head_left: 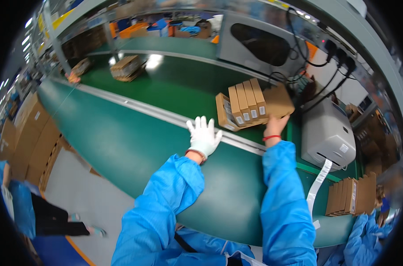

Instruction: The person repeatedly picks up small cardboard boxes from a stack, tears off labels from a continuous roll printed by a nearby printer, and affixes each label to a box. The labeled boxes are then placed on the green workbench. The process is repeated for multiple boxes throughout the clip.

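My left hand (203, 136), in a white glove, is spread flat beside the metal rail (166, 117) along the green work surface, holding nothing. My bare right hand (275, 127), with a red band at the wrist, grips the near right side of an open cardboard tray (279, 103). Several slim brown boxes (248, 101) with white labels stand upright side by side in the tray. Its left end wall leans outward. Part of my right fingers is hidden against the cardboard.
On the right, a grey label printer (328, 135) has a strip of labels (319, 179) hanging out. More brown boxes (343, 197) stand near the right edge. Box bundles (126, 68) lie on the green conveyor (174, 80). Black cables (328, 84) hang at upper right. Another person (46, 213) is at left.
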Tool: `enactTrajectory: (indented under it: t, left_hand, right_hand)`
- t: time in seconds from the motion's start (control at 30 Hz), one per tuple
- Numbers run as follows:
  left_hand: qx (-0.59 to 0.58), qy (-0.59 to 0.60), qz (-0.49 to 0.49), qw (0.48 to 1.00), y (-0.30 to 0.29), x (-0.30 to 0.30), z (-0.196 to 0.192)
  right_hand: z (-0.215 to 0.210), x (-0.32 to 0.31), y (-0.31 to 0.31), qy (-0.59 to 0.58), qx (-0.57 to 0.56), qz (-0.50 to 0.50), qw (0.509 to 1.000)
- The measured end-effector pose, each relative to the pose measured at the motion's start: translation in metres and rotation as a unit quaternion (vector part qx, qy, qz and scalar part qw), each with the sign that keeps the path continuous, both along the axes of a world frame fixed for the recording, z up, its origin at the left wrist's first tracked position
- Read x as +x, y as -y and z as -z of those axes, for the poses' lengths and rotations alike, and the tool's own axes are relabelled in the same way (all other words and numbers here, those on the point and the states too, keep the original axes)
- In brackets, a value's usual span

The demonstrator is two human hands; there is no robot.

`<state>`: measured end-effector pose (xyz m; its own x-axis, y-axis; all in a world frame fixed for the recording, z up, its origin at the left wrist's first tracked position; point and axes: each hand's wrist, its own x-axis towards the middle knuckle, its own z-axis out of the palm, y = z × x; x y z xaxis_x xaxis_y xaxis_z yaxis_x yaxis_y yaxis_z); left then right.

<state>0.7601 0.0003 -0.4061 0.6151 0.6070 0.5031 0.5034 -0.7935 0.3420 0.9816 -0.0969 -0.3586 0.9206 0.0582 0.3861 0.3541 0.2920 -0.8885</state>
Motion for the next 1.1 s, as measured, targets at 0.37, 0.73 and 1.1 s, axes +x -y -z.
enactTrajectory:
  t: [0.37, 0.73, 1.1]
  left_hand:
    - [0.058, 0.045, 0.282, 0.957, 0.018, 0.025, -0.005]
    - [0.063, -0.058, 0.257, 0.963, 0.015, 0.072, 0.006]
    - [0.077, 0.015, 0.398, 0.914, 0.127, 0.025, -0.023]
  right_hand:
    - [-0.027, -0.051, 0.089, -0.324, -0.125, -0.302, 0.888]
    - [-0.153, -0.183, 0.346, 0.071, -0.447, -0.198, 0.869]
    - [-0.093, -0.045, 0.518, -0.120, -0.049, 0.127, 0.983]
